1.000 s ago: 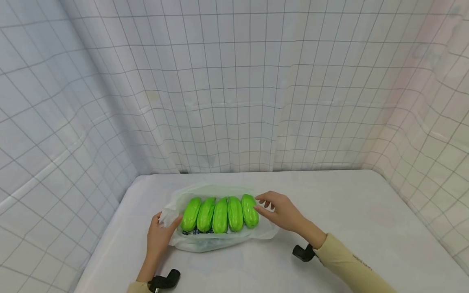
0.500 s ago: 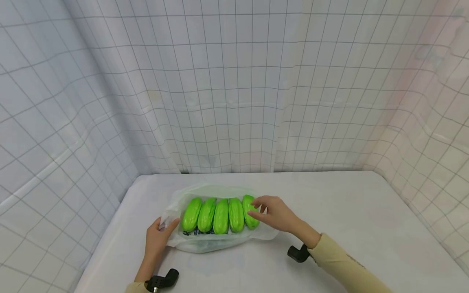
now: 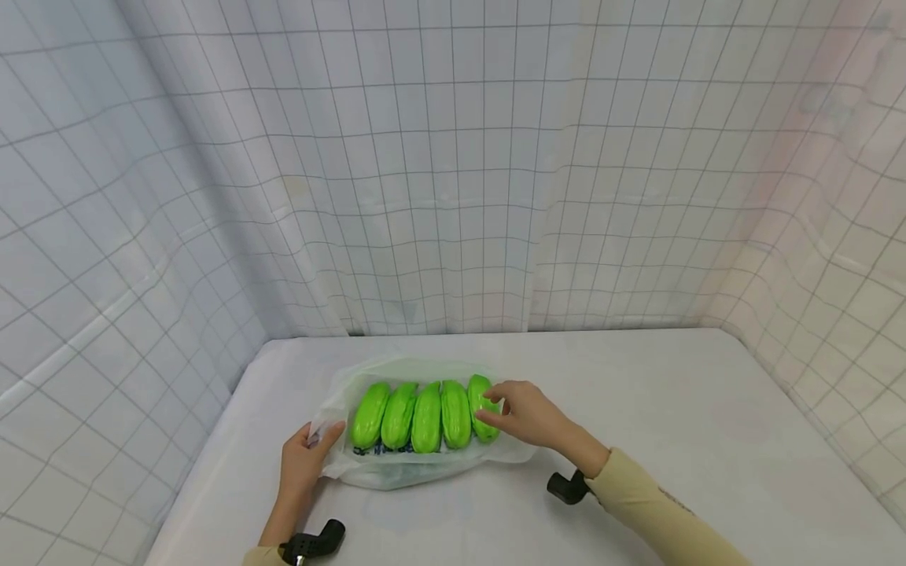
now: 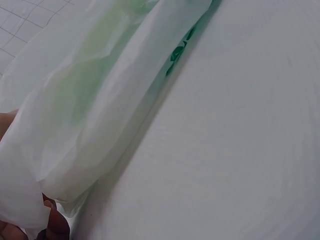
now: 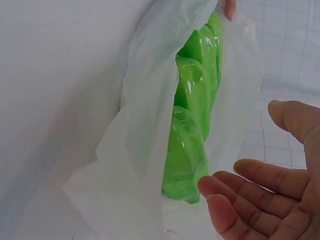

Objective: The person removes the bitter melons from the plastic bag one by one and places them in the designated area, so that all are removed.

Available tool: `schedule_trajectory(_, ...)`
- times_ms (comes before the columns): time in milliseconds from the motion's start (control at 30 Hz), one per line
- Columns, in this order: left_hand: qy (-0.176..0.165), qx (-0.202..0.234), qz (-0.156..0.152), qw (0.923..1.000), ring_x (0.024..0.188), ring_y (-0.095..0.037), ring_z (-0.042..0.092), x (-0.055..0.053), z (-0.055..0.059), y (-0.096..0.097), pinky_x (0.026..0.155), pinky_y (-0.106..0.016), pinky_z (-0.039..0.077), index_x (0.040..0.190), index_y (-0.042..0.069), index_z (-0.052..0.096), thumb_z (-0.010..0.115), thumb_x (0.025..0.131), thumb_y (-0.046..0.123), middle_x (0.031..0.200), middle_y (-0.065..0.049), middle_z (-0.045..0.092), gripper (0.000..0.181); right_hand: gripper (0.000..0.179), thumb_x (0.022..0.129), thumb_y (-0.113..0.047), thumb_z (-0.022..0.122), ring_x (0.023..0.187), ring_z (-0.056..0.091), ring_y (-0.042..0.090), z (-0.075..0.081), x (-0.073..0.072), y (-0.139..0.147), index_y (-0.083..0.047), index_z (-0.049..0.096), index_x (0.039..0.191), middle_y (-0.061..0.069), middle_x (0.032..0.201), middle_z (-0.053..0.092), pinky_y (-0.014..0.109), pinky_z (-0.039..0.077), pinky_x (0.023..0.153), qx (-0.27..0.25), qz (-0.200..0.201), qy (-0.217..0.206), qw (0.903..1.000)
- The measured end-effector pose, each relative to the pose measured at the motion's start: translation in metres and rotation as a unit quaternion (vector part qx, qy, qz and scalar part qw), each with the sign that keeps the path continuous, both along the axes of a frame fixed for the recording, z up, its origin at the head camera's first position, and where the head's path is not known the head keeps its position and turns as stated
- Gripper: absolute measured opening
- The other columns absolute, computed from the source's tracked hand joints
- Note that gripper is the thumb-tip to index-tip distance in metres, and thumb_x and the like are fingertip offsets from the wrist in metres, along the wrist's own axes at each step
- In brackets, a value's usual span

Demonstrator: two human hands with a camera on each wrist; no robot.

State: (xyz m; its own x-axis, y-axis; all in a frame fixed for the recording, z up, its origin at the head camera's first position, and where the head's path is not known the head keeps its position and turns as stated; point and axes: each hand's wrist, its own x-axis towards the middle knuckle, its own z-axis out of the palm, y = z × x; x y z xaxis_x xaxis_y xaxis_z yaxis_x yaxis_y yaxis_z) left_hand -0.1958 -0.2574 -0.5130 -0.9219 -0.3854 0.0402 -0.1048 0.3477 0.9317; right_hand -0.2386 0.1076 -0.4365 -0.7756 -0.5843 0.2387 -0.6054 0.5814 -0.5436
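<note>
Several glossy bright green, long rounded pieces (image 3: 427,417) lie side by side in a row. They sit inside a translucent white plastic bag (image 3: 396,475), whose long side gapes upward. At the bag's left end my left hand (image 3: 301,465) pinches the plastic between thumb and fingers; in the left wrist view the bag (image 4: 75,150) covers most of that hand. My right hand (image 3: 532,414) hovers at the rightmost green piece (image 3: 479,393), overlapping it in the head view. From the right wrist, the fingers (image 5: 255,197) appear loosely bent and hold nothing, close by the nearest green piece (image 5: 184,160).
A white-covered table (image 3: 658,417) carries the bag left of its middle. White curtains with a dark grid (image 3: 439,196) hang behind the table and along both sides. A black wrist camera mount (image 3: 569,487) hangs below the right wrist.
My right hand has moved left, from beside the bag's right end to over the rightmost green piece. My left hand keeps its hold on the bag with barely any shift.
</note>
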Motion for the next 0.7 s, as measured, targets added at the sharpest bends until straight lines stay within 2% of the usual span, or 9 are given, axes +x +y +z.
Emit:
schedule_trajectory(233, 0.004, 0.028, -0.002, 0.9996, 0.078, -0.013, 0.051, 0.001, -0.001, 0.0, 0.063, -0.022, 0.043, 0.115, -0.006, 0.06, 0.07, 0.086, 0.037, 0.107, -0.019, 0.061, 0.053, 0.043, 0.092, -0.034, 0.064, 0.067, 0.058, 0.008, 0.0, -0.001, -0.005, 0.003, 0.065, 0.113, 0.015, 0.105, 0.066, 0.028, 0.048, 0.063, 0.009, -0.019, -0.013, 0.9997)
schedule_trajectory(433, 0.005, 0.028, -0.005, 0.9996, 0.079, -0.012, 0.052, 0.002, -0.001, 0.0, 0.065, -0.022, 0.043, 0.116, -0.007, 0.059, 0.07, 0.086, 0.038, 0.109, -0.019, 0.061, 0.055, 0.038, 0.09, -0.032, 0.066, 0.068, 0.059, 0.015, -0.003, -0.003, -0.011, 0.004, 0.066, 0.103, 0.017, 0.097, 0.066, 0.038, 0.049, 0.07, 0.01, -0.024, -0.001, 0.9997)
schedule_trajectory(567, 0.006, 0.032, -0.005, 0.9995, 0.08, -0.011, 0.052, 0.002, -0.001, 0.001, 0.065, -0.022, 0.043, 0.117, -0.006, 0.059, 0.07, 0.086, 0.038, 0.111, -0.02, 0.061, 0.055, 0.043, 0.089, -0.032, 0.068, 0.082, 0.06, 0.025, -0.006, -0.002, -0.014, 0.007, 0.064, 0.105, 0.017, 0.097, 0.065, 0.042, 0.048, 0.074, 0.013, -0.044, 0.0, 0.9989)
schedule_trajectory(700, 0.004, 0.039, -0.007, 0.9992, 0.08, -0.011, 0.053, 0.002, 0.0, 0.001, 0.065, -0.021, 0.043, 0.118, -0.006, 0.059, 0.07, 0.086, 0.038, 0.111, -0.019, 0.061, 0.055, 0.051, 0.088, -0.035, 0.068, 0.09, 0.059, 0.029, -0.008, -0.003, -0.017, 0.01, 0.061, 0.109, 0.018, 0.099, 0.064, 0.043, 0.047, 0.076, 0.029, -0.075, -0.005, 0.9967)
